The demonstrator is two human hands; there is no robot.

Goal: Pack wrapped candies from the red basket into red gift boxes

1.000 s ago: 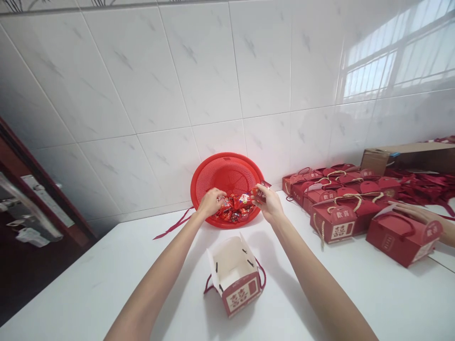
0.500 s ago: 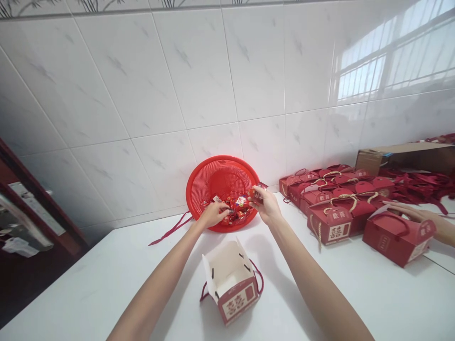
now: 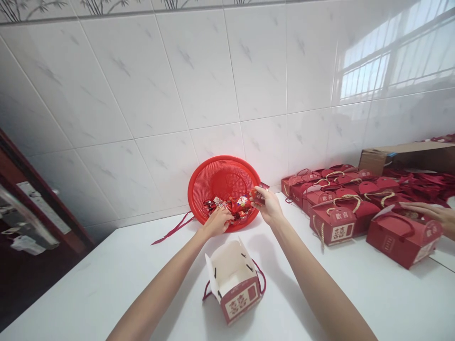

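A red plastic mesh basket (image 3: 194,189) leans tilted against the wall, with red-wrapped candies (image 3: 241,202) piled in its lower part. Over the near rim reaches my left hand (image 3: 217,221), fingers curled among the candies; whatever lies in its grip is hidden. My right hand (image 3: 268,204), at the basket's right edge, is closed on red candy packets (image 3: 262,187) that stick out past the fingertips. In front of the basket, between my forearms, stands an open red gift box (image 3: 239,303) with a pale inside and dark red cord handles; neither hand touches it.
Closed red gift boxes (image 3: 341,225) with rope handles stand in rows on the right. Another person's hand (image 3: 430,215) is at a nearer box (image 3: 401,239). Behind them is a cardboard carton (image 3: 371,162) beside red ribbons. A tiled wall (image 3: 213,71) backs the white table (image 3: 117,274).
My left hand has shifted slightly down and its fingers have curled further over the candies. My right hand still grips its packets. The other person's hand has moved a little at the box.
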